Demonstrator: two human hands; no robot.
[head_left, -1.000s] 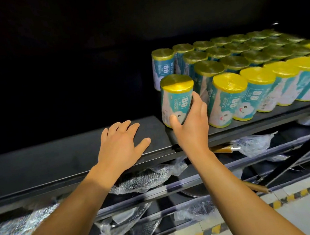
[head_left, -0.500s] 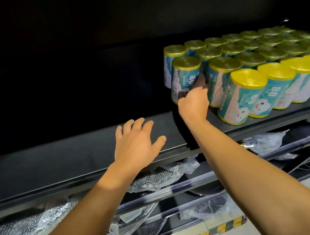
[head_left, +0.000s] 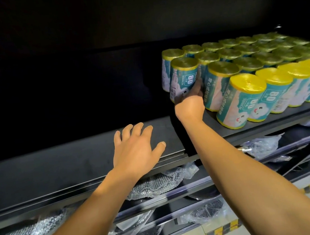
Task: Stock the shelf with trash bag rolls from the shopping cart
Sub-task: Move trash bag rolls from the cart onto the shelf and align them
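Observation:
A teal-labelled trash bag roll (head_left: 183, 77) with a yellow top stands upright on the black shelf (head_left: 78, 165), at the left end of the second row from the back. My right hand (head_left: 189, 105) grips its lower part, fingers round the far side in shadow. Several more rolls (head_left: 261, 69) stand in rows to the right; the front ones lean. My left hand (head_left: 136, 150) lies flat with spread fingers on the bare shelf near its front edge. The shopping cart is out of view.
The shelf's left half is bare and dark. Lower shelves (head_left: 161, 204) hold items wrapped in bubble wrap (head_left: 154, 183) and plastic. A yellow-and-black striped line (head_left: 226, 227) runs along the floor at the bottom right.
My right hand has pushed the roll from the shelf's front edge back into the rows, next to the rear rolls. My left hand has stayed flat on the shelf.

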